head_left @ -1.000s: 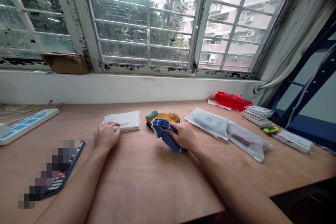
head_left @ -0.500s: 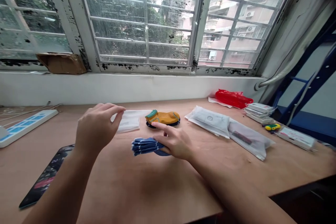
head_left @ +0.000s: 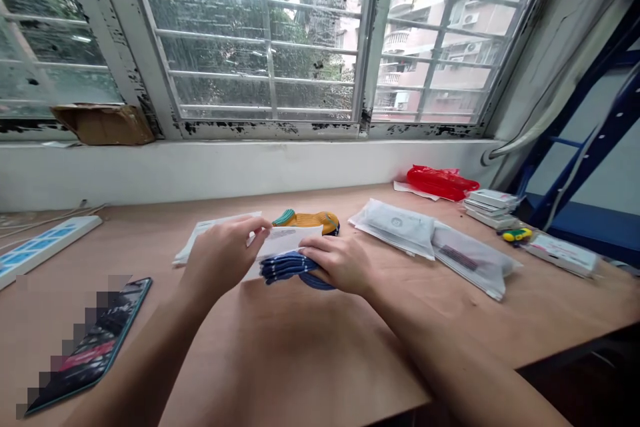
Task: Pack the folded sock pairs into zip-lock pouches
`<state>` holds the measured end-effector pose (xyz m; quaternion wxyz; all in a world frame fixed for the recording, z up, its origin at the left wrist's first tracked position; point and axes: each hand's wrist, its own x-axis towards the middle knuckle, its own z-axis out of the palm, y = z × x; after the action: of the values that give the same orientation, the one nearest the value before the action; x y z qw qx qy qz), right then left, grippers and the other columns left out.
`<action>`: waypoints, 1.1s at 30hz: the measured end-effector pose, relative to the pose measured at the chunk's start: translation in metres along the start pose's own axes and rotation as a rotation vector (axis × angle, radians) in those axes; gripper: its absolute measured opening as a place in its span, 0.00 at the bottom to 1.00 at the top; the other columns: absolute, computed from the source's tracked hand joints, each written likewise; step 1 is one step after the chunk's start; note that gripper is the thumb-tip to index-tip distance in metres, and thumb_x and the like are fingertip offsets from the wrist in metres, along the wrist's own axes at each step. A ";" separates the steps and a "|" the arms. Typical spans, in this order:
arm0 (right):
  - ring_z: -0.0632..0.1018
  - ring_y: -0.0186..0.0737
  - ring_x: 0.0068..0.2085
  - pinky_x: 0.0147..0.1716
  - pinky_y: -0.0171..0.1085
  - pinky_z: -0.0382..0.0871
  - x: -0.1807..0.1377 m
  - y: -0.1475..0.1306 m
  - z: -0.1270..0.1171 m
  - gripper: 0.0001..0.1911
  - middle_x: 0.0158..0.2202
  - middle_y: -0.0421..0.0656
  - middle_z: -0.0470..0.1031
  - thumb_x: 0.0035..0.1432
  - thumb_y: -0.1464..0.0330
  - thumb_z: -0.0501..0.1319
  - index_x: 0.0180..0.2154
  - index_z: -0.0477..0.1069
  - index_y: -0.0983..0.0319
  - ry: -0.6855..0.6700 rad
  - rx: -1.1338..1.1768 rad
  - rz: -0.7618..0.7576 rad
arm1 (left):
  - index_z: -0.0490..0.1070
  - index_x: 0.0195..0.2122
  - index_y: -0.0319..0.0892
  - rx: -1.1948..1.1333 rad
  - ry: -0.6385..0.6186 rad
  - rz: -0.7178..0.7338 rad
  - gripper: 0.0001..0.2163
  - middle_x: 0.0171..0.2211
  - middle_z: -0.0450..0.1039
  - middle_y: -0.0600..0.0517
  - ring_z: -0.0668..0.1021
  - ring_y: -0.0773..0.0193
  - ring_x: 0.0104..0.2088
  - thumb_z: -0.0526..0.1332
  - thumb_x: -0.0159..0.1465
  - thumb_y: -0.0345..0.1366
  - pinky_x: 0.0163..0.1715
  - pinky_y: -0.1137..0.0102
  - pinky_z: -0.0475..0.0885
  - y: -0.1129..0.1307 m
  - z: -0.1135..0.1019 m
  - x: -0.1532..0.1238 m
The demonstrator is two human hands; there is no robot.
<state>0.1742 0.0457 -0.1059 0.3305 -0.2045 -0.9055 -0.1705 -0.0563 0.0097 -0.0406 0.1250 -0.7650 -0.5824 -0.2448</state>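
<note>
Near the middle of the frame, we see a person's two bare hands working above a pale wooden tabletop [head_left: 280,360]. The right hand's [head_left: 343,261] grip is closed around a folded bundle of blue striped socks [head_left: 283,268], cuffs pointing left. The left hand's [head_left: 227,247] grip appears to pinch, between thumb and forefinger, the edge of a thin white packet [head_left: 287,240], perhaps a flat bag, which stands just behind the socks. As far as we can judge, the blue socks are folded and gathered, yet they lie outside the packet, in front of it. Mustard socks with a teal cuff [head_left: 313,220] lie unwrapped just beyond the hands, on top of something dark blue. More flat white packets [head_left: 197,235] lie left of centre. At centre right, two frosted bags look filled: the left bag [head_left: 395,225] bulges around pale contents we cannot identify, and the right bag [head_left: 457,257] shows a dark, striped patch through its plastic. Farther back, a crumpled red plastic bag [head_left: 440,181] hides whatever it holds. At upper left, we cannot tell what a brown cardboard box [head_left: 107,125] contains.
</note>
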 end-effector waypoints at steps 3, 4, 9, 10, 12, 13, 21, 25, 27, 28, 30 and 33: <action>0.79 0.39 0.40 0.34 0.35 0.71 -0.002 0.007 -0.004 0.14 0.46 0.46 0.78 0.68 0.61 0.53 0.45 0.72 0.62 0.022 0.016 0.019 | 0.74 0.44 0.47 -0.092 0.088 0.088 0.11 0.40 0.78 0.51 0.78 0.60 0.33 0.54 0.67 0.41 0.31 0.68 0.68 -0.014 0.006 0.000; 0.79 0.39 0.41 0.35 0.35 0.71 -0.002 0.009 -0.005 0.13 0.47 0.46 0.78 0.68 0.62 0.53 0.45 0.72 0.62 0.021 0.025 0.032 | 0.74 0.44 0.46 -0.146 0.107 0.179 0.11 0.42 0.77 0.49 0.78 0.59 0.37 0.54 0.67 0.41 0.35 0.67 0.70 -0.019 0.009 -0.002; 0.79 0.40 0.44 0.39 0.37 0.72 -0.006 0.020 -0.006 0.11 0.48 0.46 0.77 0.66 0.65 0.54 0.45 0.71 0.61 -0.021 0.099 0.073 | 0.76 0.38 0.45 -0.211 0.098 0.457 0.11 0.45 0.74 0.46 0.77 0.59 0.42 0.54 0.68 0.39 0.42 0.65 0.73 -0.042 0.026 -0.011; 0.79 0.41 0.44 0.39 0.37 0.72 -0.007 0.021 -0.006 0.11 0.48 0.46 0.77 0.66 0.64 0.54 0.45 0.71 0.60 -0.032 0.113 0.076 | 0.77 0.37 0.45 -0.194 0.100 0.450 0.11 0.45 0.74 0.46 0.76 0.59 0.42 0.55 0.67 0.39 0.41 0.65 0.73 -0.044 0.029 -0.012; 0.78 0.40 0.43 0.40 0.37 0.72 -0.008 0.022 -0.007 0.11 0.48 0.46 0.77 0.65 0.64 0.55 0.46 0.71 0.60 -0.055 0.151 0.084 | 0.77 0.35 0.45 -0.196 0.109 0.425 0.10 0.45 0.74 0.46 0.76 0.59 0.41 0.57 0.66 0.40 0.40 0.65 0.73 -0.047 0.033 -0.014; 0.78 0.40 0.43 0.40 0.37 0.72 -0.009 0.022 -0.008 0.11 0.48 0.46 0.76 0.65 0.64 0.55 0.46 0.71 0.60 -0.066 0.183 0.087 | 0.78 0.33 0.45 -0.216 0.114 0.414 0.11 0.45 0.75 0.46 0.76 0.59 0.40 0.57 0.66 0.40 0.40 0.65 0.74 -0.048 0.034 -0.015; 0.77 0.44 0.45 0.47 0.43 0.70 0.006 0.020 -0.033 0.11 0.45 0.48 0.75 0.62 0.60 0.60 0.39 0.74 0.61 0.208 0.652 0.242 | 0.69 0.15 0.42 -0.412 0.176 0.474 0.18 0.44 0.79 0.46 0.76 0.58 0.41 0.58 0.63 0.31 0.39 0.65 0.73 -0.044 0.019 -0.017; 0.75 0.37 0.34 0.35 0.35 0.69 0.037 0.034 -0.065 0.15 0.31 0.40 0.74 0.64 0.58 0.56 0.37 0.72 0.64 0.187 0.754 0.465 | 0.62 0.12 0.41 -0.497 0.129 0.450 0.21 0.35 0.81 0.49 0.77 0.64 0.30 0.55 0.64 0.29 0.32 0.70 0.72 -0.042 0.016 -0.018; 0.74 0.37 0.35 0.36 0.34 0.68 0.055 0.038 -0.085 0.15 0.33 0.40 0.75 0.64 0.58 0.56 0.39 0.72 0.63 0.083 0.728 0.443 | 0.64 0.14 0.40 -0.520 0.067 0.419 0.20 0.36 0.80 0.48 0.77 0.66 0.28 0.55 0.65 0.30 0.29 0.72 0.70 -0.041 0.016 -0.019; 0.75 0.37 0.36 0.37 0.34 0.67 0.063 0.038 -0.094 0.14 0.35 0.40 0.75 0.64 0.59 0.56 0.40 0.72 0.63 0.054 0.694 0.418 | 0.66 0.15 0.40 -0.521 0.040 0.413 0.19 0.36 0.80 0.47 0.77 0.67 0.29 0.56 0.65 0.31 0.29 0.73 0.70 -0.039 0.016 -0.019; 0.74 0.37 0.37 0.38 0.34 0.67 0.075 0.037 -0.105 0.13 0.36 0.40 0.75 0.65 0.60 0.56 0.42 0.72 0.62 0.074 0.629 0.391 | 0.70 0.21 0.40 -0.516 -0.007 0.424 0.16 0.36 0.77 0.47 0.76 0.66 0.30 0.56 0.66 0.33 0.31 0.74 0.70 -0.036 0.016 -0.021; 0.74 0.37 0.37 0.38 0.35 0.66 0.084 0.031 -0.103 0.14 0.35 0.40 0.74 0.66 0.59 0.54 0.42 0.70 0.62 0.257 0.561 0.390 | 0.74 0.28 0.40 -0.526 -0.079 0.442 0.13 0.31 0.73 0.49 0.74 0.67 0.28 0.55 0.68 0.34 0.28 0.75 0.68 -0.030 0.016 -0.023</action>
<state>0.1851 0.0481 0.0305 0.5110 -0.2516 -0.8122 0.1263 -0.0858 0.0071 -0.0686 -0.0492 -0.8875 -0.3239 -0.3240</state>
